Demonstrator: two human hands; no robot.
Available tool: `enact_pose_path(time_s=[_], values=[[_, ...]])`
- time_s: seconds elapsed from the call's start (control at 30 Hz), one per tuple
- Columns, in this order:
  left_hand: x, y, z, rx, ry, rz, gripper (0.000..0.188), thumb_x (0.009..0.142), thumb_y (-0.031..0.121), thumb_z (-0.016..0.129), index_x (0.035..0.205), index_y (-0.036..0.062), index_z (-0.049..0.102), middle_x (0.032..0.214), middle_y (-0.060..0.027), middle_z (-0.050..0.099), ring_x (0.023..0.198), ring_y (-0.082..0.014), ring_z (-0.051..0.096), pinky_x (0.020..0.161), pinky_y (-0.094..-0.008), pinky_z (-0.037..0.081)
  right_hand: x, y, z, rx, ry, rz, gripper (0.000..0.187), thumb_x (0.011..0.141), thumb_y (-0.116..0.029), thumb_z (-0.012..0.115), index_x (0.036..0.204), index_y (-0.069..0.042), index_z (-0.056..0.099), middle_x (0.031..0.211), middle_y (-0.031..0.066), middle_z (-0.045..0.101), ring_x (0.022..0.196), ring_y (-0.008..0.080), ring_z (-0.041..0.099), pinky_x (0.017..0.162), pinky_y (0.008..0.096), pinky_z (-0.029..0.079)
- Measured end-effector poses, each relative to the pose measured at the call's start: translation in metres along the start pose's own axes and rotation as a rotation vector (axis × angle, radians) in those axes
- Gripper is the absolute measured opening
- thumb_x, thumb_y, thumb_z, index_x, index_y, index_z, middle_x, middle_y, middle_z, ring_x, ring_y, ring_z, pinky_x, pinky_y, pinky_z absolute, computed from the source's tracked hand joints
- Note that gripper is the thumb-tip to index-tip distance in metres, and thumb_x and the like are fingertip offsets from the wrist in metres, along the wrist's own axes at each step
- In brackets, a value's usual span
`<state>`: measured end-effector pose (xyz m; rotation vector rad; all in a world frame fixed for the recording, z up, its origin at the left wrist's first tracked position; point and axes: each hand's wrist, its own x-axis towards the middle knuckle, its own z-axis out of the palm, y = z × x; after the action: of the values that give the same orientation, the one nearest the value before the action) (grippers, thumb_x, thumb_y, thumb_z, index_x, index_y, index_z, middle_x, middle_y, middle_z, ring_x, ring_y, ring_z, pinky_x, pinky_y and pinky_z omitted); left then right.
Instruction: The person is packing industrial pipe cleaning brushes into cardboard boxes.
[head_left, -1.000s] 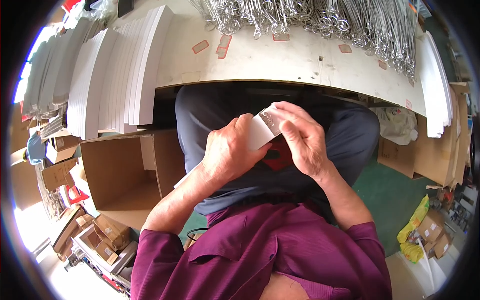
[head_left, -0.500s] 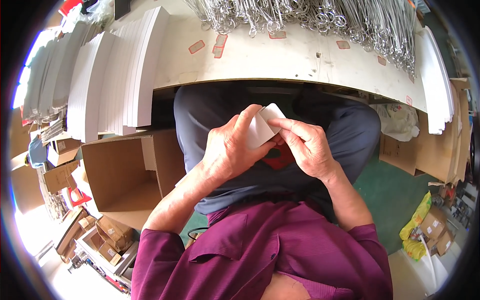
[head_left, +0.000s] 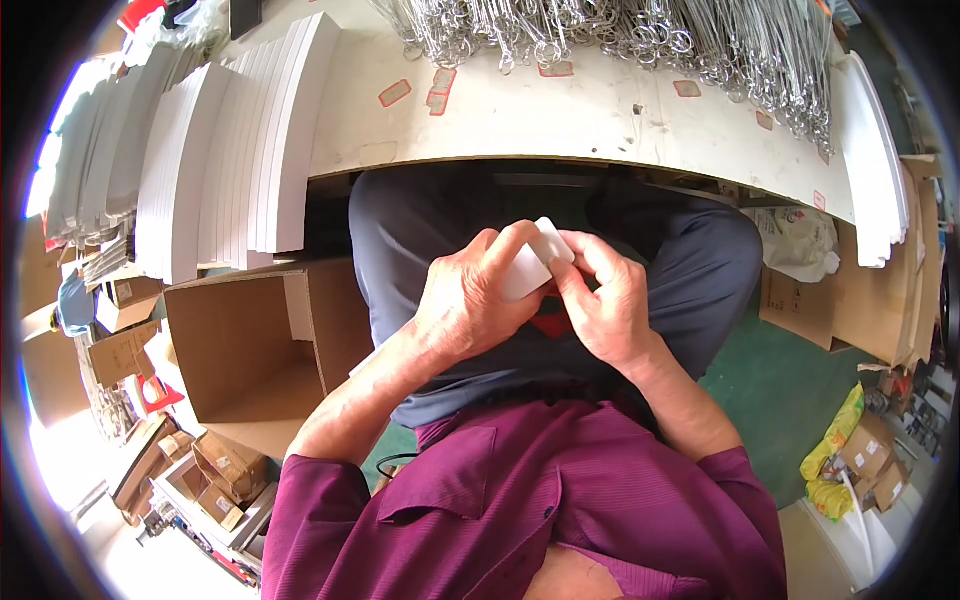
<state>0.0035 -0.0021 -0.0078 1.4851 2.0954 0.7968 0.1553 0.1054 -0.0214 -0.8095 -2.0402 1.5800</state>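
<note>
Above my lap, both hands close on a small white card (head_left: 525,273) with rounded corners. My left hand (head_left: 465,300) wraps round its left side, thumb lying across the top. My right hand (head_left: 612,308) pinches the right edge of the card between thumb and index finger. Fingers cover much of it, so I cannot tell whether it is a single card or several layered together. Something red (head_left: 550,324) shows just below the hands, mostly hidden.
Ahead is a pale worktable (head_left: 480,115) with many looped-end metal wires (head_left: 620,40) along its far side. White long flat pieces (head_left: 285,140) stand in rows at left. An open cardboard box (head_left: 250,345) sits beside my left leg; more cardboard (head_left: 880,290) leans at right.
My right index finger has drawn back off the card's face, and the right hand now pinches its edge with the thumb on top. The card and the left hand have shifted slightly.
</note>
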Motion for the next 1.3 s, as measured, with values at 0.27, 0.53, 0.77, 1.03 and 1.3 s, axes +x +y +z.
enact_pose_path(time_s=[0.27,0.53,0.77,1.03,1.3], values=[[-0.001,-0.003,0.004,-0.068,0.045,-0.027,0.066,0.079,0.018,0.083,0.132,0.0072,0.045,0.100,-0.0204,0.071,0.087,-0.0392,0.074,0.073,-0.0451,0.062,0.007,0.005,0.006,-0.198,0.088,-0.409,0.017,0.097,-0.009,0.067,0.107,0.004,0.072,0.085,0.0183,0.074,0.074,0.0326,0.072,0.065,0.0371,0.057],[-0.003,-0.006,0.009,0.031,0.082,-0.030,0.063,0.080,0.022,0.083,0.130,0.0044,0.049,0.099,-0.0215,0.072,0.086,-0.0395,0.074,0.074,-0.0461,0.061,0.011,0.002,0.015,0.164,0.011,0.006,0.013,0.095,-0.010,0.074,0.099,0.002,0.070,0.085,0.0117,0.076,0.074,0.0119,0.073,0.064,0.0267,0.057],[-0.002,-0.001,0.008,0.035,0.065,-0.070,0.056,0.079,0.025,0.082,0.124,0.0033,0.058,0.109,-0.0187,0.071,0.093,-0.0374,0.073,0.078,-0.0453,0.061,0.014,0.009,0.020,0.290,0.059,0.122,0.014,0.096,-0.010,0.074,0.094,0.000,0.065,0.080,0.0074,0.074,0.074,0.0077,0.069,0.066,0.0251,0.056],[-0.006,-0.003,0.009,0.069,0.104,-0.030,0.054,0.075,0.021,0.086,0.118,0.0007,0.061,0.100,-0.0189,0.072,0.088,-0.0375,0.073,0.074,-0.0442,0.062,0.017,0.008,0.010,0.432,0.056,0.240,0.014,0.098,-0.012,0.073,0.094,0.000,0.066,0.077,0.0028,0.071,0.067,0.0028,0.062,0.058,0.0206,0.050],[-0.008,-0.002,0.007,0.077,0.118,-0.009,0.054,0.073,0.018,0.087,0.118,0.0005,0.062,0.096,-0.0188,0.071,0.083,-0.0367,0.073,0.070,-0.0436,0.062,0.013,0.006,0.019,0.217,0.159,0.085,0.018,0.098,-0.012,0.071,0.086,0.000,0.066,0.071,0.0027,0.069,0.061,0.0023,0.059,0.052,0.0225,0.045]])
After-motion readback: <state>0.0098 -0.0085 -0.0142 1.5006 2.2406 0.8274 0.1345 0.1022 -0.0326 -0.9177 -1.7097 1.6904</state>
